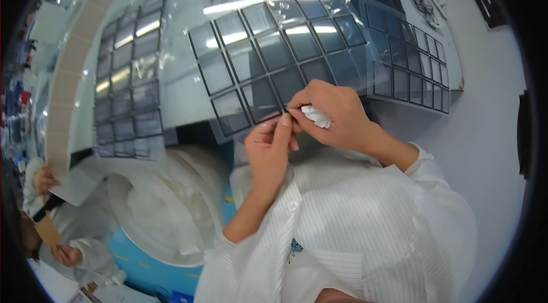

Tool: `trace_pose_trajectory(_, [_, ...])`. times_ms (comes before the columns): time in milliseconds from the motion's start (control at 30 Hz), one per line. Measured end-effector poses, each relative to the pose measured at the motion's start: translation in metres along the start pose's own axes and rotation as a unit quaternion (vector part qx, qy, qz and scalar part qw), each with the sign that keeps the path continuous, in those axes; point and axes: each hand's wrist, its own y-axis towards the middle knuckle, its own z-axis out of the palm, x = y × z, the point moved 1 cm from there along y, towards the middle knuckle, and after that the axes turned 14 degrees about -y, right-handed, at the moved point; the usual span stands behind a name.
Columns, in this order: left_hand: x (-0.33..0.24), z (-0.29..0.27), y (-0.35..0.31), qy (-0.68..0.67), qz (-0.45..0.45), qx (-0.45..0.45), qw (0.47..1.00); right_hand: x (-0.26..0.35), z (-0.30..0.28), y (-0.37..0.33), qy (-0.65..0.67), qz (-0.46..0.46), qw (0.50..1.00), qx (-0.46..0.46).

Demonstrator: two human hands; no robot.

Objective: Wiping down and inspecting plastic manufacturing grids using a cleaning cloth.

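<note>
A clear plastic sheet with a grid of black rectangular frames (274,51) lies before me, its near edge reaching past the table edge. At that near edge my left hand (268,151) pinches with thumb and fingers. My right hand (342,111) meets it there, thumb and forefinger pressed together at a black bar. A crumpled white tissue (317,116) is tucked in the right hand's curled fingers. Whatever small thing may be between the touching fingertips is too small to make out.
Similar framed sheets lie at left (128,74) and right (408,54). A white round bin (191,263) with pale film inside stands below the table at left. At lower left, another person's hand (67,254) holds a tan card (47,231).
</note>
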Motion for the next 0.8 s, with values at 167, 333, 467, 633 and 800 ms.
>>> trace_pose_trajectory(167, [0.005, -0.001, -0.003, 0.015, 0.023, 0.040, 0.999, 0.002, -0.007, -0.003, 0.039, 0.018, 0.999, 0.003])
trace_pose_trajectory(333, [0.012, 0.001, 0.004, -0.028, 0.054, 0.051, 0.997, 0.001, -0.012, -0.001, 0.137, 0.079, 0.987, 0.026])
trace_pose_trajectory(467, [0.017, 0.006, 0.006, -0.019, 0.105, -0.003, 0.994, -0.004, -0.016, 0.003, 0.218, 0.069, 0.972, 0.060])
trace_pose_trajectory(633, [0.021, 0.005, 0.010, -0.015, 0.114, -0.011, 0.993, -0.015, -0.017, 0.003, 0.264, 0.060, 0.962, 0.030])
trace_pose_trajectory(800, [0.018, -0.001, 0.015, -0.010, 0.125, -0.019, 0.992, -0.016, -0.020, 0.005, 0.303, 0.073, 0.949, 0.047])
